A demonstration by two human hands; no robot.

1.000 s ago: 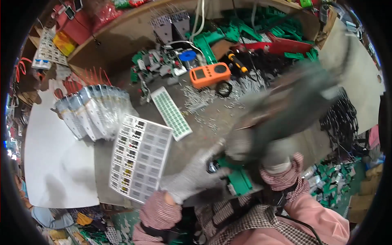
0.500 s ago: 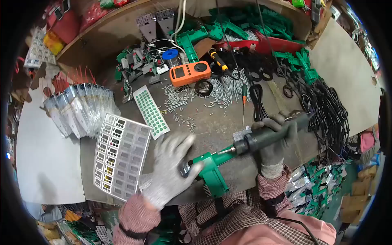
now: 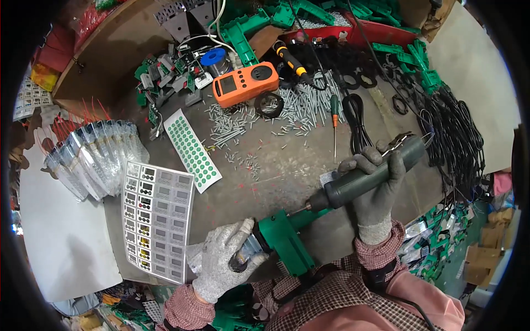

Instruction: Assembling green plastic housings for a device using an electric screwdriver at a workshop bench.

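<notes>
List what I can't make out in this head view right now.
Head view: tip of the bit, hidden by the green housing.
Head view: part of the shiny end piece, covered by the left hand.
Head view: far green parts, cut off by the top edge.
Head view: threads on the silver screws, too small.

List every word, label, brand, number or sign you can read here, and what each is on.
Nothing is readable.
Label sheet: tiny printed panels, too small to read.
Green-dot sheet: any marks too small to read.
Orange meter: any markings too small to read.
Power screwdriver in the right hand: no lettering made out.
</notes>
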